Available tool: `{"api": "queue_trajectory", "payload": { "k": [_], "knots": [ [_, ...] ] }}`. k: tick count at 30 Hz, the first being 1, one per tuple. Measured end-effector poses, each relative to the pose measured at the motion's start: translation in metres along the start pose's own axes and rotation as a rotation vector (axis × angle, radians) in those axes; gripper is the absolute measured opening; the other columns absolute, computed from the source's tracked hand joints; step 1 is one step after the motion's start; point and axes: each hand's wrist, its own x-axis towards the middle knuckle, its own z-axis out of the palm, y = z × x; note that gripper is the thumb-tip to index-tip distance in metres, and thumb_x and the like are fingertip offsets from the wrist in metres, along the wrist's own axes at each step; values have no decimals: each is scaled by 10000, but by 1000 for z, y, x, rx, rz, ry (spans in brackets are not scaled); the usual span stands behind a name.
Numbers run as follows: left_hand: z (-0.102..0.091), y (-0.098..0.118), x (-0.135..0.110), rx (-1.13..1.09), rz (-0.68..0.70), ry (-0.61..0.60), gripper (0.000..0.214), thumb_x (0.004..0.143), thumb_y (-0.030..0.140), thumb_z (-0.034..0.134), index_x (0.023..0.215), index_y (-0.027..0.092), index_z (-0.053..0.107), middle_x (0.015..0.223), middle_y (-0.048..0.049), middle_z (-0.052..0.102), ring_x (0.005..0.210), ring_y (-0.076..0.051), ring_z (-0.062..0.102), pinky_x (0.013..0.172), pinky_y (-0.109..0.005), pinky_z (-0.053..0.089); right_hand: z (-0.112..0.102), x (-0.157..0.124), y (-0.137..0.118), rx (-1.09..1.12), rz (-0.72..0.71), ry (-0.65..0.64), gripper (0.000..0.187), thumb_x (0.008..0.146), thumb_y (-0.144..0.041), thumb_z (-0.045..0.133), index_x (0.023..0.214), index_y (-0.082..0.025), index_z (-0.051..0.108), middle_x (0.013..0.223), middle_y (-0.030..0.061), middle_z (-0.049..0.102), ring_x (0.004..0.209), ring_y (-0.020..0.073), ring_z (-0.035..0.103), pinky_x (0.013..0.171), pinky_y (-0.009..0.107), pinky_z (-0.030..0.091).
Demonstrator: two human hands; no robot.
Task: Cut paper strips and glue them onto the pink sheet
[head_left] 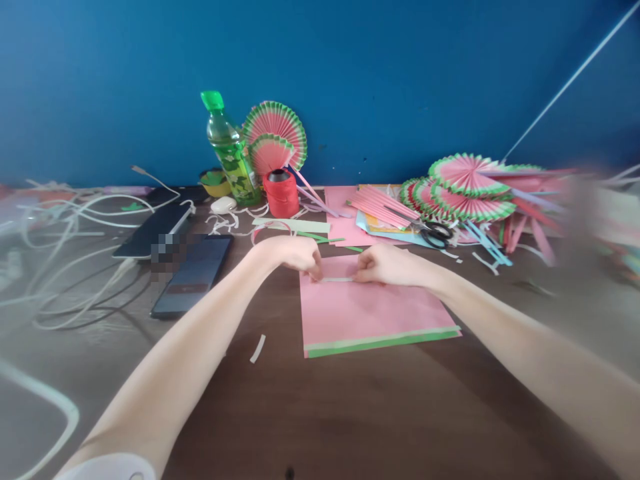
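A pink paper sheet (370,313) with a white and green stripe along its near edge lies on the dark wooden table (350,413). Both hands rest at its far edge. My left hand (293,255) pinches the left end of a thin white paper strip (337,279). My right hand (387,265) pinches the strip's right end. The strip stretches between the two hands, just above the pink sheet.
Two phones (193,273) and white cables (75,220) lie at the left. A green bottle (231,152), a red thread spool (281,193), paper fans (467,187), scissors (434,232) and folded strips crowd the back. A white paper scrap (258,348) lies near the front.
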Motion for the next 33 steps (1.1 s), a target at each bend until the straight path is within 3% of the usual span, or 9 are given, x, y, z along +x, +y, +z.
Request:
{"api": "queue_trajectory", "payload": {
  "k": [12,27,30,33],
  "knots": [
    [0,-1,2,-11,20,2,320,620,403,547,769,164,700,686,-25,632,584,-121,498,522,-220,313,-1,2,0,-30,-8,-7,201,645,-321,556,529,-173,486,476,-33,448,466,93,398,446,232,261],
    [1,-4,3,-16,46,6,315,625,418,544,740,169,699,673,-18,631,596,-121,504,522,-213,313,-17,-5,7,-2,30,-157,132,631,-288,563,576,-169,576,459,-26,462,460,106,393,454,249,254],
    [1,-4,3,-12,44,2,319,622,416,547,744,164,699,668,-22,629,588,-122,498,522,-218,312,-16,-4,8,-3,0,-129,167,653,-313,542,563,-172,544,470,-29,452,460,99,380,458,244,256],
    [1,-4,3,-5,32,-1,337,613,426,553,764,164,702,674,-25,628,578,-123,488,524,-224,317,-7,0,8,-24,-32,-7,289,679,-416,527,523,-176,480,470,-37,402,457,90,351,460,239,243]
  ]
}}
